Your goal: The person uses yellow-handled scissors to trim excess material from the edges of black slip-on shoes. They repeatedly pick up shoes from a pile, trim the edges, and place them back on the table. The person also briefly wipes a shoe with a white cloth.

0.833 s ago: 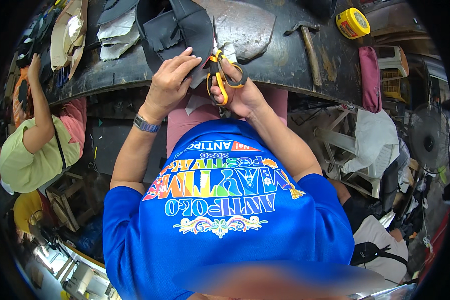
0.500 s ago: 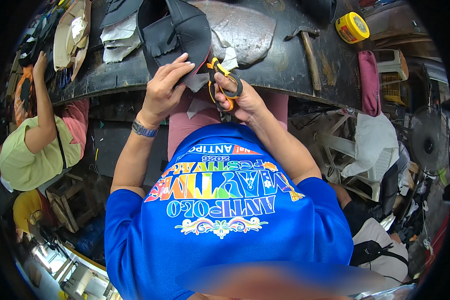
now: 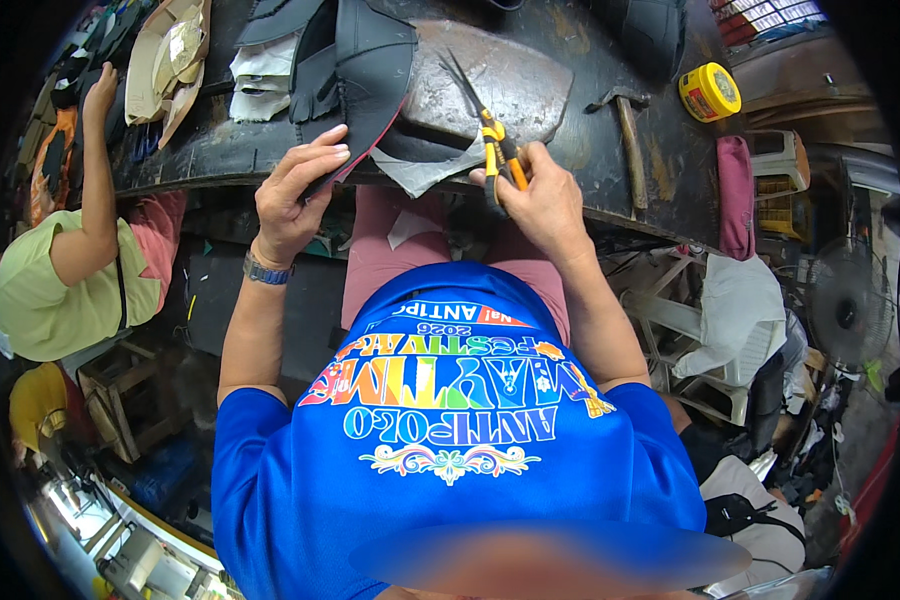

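My left hand (image 3: 298, 182) grips the near edge of a black leather shoe upper (image 3: 375, 75), thumb beneath and fingers on top. A thin red line runs along the upper's right edge. In my right hand (image 3: 545, 200) is a pair of scissors (image 3: 492, 128) with yellow, orange and black handles. Their dark blades point away from me, slightly apart, over a smooth grey slab (image 3: 535, 75). A thin curved grey strip of lining (image 3: 420, 175) reaches from beside the upper's edge toward the scissors, overhanging the table's front edge. Whether my right fingers also touch this strip is hidden.
On the dark worktable (image 3: 660, 150) are a hammer (image 3: 631, 150), a yellow tub (image 3: 709, 92) and stacked black pieces with pale lining (image 3: 263, 75). Cardboard-coloured pieces (image 3: 168, 65) lie at the left, near another person's arm (image 3: 94, 165). A pale scrap (image 3: 410, 228) rests on my lap.
The scissors have swung from the upper's edge to the right, and their blades now show fully. My left hand has shifted left and nearer me with the upper. The curved strip is now exposed.
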{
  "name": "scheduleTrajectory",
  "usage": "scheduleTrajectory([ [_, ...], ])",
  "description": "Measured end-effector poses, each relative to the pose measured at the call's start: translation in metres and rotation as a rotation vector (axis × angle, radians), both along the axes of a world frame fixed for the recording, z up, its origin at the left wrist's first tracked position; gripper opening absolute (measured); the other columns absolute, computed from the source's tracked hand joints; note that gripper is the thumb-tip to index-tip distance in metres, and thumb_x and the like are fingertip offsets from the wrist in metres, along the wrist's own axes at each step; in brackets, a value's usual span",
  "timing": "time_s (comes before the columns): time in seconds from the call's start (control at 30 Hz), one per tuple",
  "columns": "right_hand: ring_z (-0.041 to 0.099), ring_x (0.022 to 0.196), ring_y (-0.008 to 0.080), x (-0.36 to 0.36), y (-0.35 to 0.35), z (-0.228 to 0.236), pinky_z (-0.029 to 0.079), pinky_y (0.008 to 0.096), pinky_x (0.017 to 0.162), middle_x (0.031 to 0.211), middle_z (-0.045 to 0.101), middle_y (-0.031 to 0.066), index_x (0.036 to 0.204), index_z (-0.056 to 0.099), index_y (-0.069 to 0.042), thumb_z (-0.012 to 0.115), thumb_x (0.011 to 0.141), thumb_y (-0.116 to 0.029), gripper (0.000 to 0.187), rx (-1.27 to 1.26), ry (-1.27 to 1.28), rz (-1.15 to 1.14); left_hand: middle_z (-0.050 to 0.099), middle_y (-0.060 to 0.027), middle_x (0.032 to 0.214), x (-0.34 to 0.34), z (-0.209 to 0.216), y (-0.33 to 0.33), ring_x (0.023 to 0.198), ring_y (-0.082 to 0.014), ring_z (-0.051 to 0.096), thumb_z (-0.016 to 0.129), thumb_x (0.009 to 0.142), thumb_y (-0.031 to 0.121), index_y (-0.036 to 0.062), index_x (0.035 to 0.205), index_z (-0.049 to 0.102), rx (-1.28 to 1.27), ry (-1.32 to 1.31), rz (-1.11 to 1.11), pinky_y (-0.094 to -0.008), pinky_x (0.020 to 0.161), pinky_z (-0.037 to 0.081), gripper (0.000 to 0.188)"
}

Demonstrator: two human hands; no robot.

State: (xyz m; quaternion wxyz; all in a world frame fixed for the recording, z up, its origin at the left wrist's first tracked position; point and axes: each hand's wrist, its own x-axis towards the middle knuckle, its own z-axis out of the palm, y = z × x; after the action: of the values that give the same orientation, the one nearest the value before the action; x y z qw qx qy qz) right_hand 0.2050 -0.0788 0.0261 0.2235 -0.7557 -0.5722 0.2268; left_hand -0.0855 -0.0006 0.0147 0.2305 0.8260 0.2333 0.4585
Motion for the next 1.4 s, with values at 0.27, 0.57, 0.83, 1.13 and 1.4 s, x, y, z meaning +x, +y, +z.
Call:
scheduleTrajectory([
  [0.27, 0.064, 0.067, 0.0351, -0.001, 0.029, 0.006, 0.047, 0.0454, 0.064, 0.067, 0.062, 0.0162, 0.079, 0.053, -0.004, 0.073, 0.077, -0.054, 0.055, 0.047, -0.061, 0.088, 0.068, -0.0164, 0.110, -0.001, 0.001, 0.003, 0.115, -0.0338, 0.062, 0.060, 0.074, -0.017, -0.0001, 0.107, 0.068, 0.005, -0.044, -0.013, -0.0386, 0.096, 0.050, 0.038],
  [0.57, 0.065, 0.068, 0.0367, 0.020, 0.029, -0.004, 0.049, 0.0439, 0.063, 0.072, 0.066, 0.0169, 0.085, 0.060, -0.005, 0.071, 0.080, -0.034, 0.031, 0.159, -0.123, 0.067, 0.068, -0.0170, 0.109, -0.006, -0.003, 0.004, 0.114, -0.0346, 0.063, 0.059, 0.074, -0.017, -0.0015, 0.107, 0.067, 0.020, -0.006, 0.009, -0.0389, 0.095, 0.049, 0.037],
  [0.83, 0.066, 0.075, 0.0363, 0.152, -0.025, 0.001, 0.050, 0.0426, 0.067, 0.080, 0.068, 0.0157, 0.089, 0.063, -0.006, 0.070, 0.079, -0.032, 0.029, 0.112, -0.349, -0.401, 0.068, -0.0154, 0.114, -0.002, 0.017, 0.010, 0.110, -0.0270, 0.064, 0.058, 0.079, -0.013, 0.0006, 0.109, 0.068, 0.128, -0.169, 0.169, -0.0347, 0.092, 0.049, 0.034],
  [1.13, 0.064, 0.096, 0.0385, 0.222, -0.048, -0.020, 0.049, 0.0461, 0.082, 0.101, 0.067, 0.0205, 0.099, 0.064, -0.004, 0.078, 0.077, -0.026, 0.034, 0.113, -0.427, -0.523, 0.068, -0.0121, 0.109, 0.021, 0.059, 0.042, 0.097, -0.0186, 0.067, 0.063, 0.090, 0.004, -0.0019, 0.116, 0.062, -0.405, -1.012, 0.128, -0.0330, 0.087, 0.055, 0.027],
  [1.4, 0.059, 0.113, 0.0277, 0.085, -0.023, -0.007, 0.049, 0.0422, 0.091, 0.121, 0.061, 0.0198, 0.133, 0.051, -0.001, 0.056, 0.092, -0.048, 0.062, 0.129, 1.375, 0.244, 0.069, -0.0121, 0.109, 0.043, 0.027, 0.042, 0.096, -0.0201, 0.068, 0.061, 0.089, 0.001, -0.0011, 0.118, 0.061, -1.063, -0.943, -0.272, -0.0338, 0.087, 0.055, 0.030],
])
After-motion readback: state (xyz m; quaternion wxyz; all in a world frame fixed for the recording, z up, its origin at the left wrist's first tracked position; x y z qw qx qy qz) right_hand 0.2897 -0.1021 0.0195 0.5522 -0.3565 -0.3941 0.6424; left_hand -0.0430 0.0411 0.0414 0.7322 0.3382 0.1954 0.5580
